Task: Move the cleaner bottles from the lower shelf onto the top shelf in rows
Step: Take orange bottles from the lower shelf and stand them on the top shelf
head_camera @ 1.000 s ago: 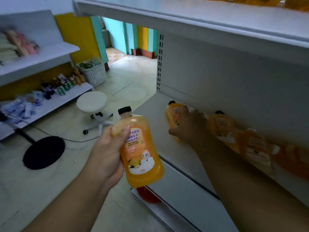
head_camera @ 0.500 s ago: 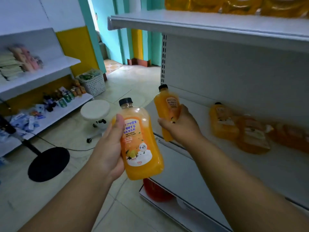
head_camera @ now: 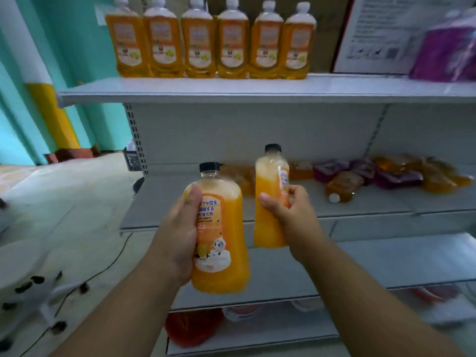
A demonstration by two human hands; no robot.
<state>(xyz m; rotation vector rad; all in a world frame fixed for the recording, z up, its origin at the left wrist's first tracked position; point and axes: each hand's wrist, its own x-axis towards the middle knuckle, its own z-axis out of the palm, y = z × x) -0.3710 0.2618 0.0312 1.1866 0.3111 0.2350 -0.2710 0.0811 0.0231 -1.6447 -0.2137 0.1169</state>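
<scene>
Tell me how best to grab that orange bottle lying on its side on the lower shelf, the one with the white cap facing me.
Grip the lying bottle round its wide body, coming from above and in front. Its white cap points toward the shelf edge and purple packs crowd it behind, so the top and near side are likely the freest.

Your left hand [head_camera: 177,233] grips a clear, glossy plastic bottle [head_camera: 219,238] with a smooth paper-like label and a matt black cap; the bottle in your right hand [head_camera: 291,215] at 1 o'clock from it [head_camera: 270,202] looks the same. The top shelf [head_camera: 257,90] and lower shelf [head_camera: 347,204] look like smooth, matt grey painted metal. At 12 o'clock, the row of bottles [head_camera: 208,39] shines like plastic. At 2 o'clock, purple packs [head_camera: 396,176] look like soft glossy film.
</scene>
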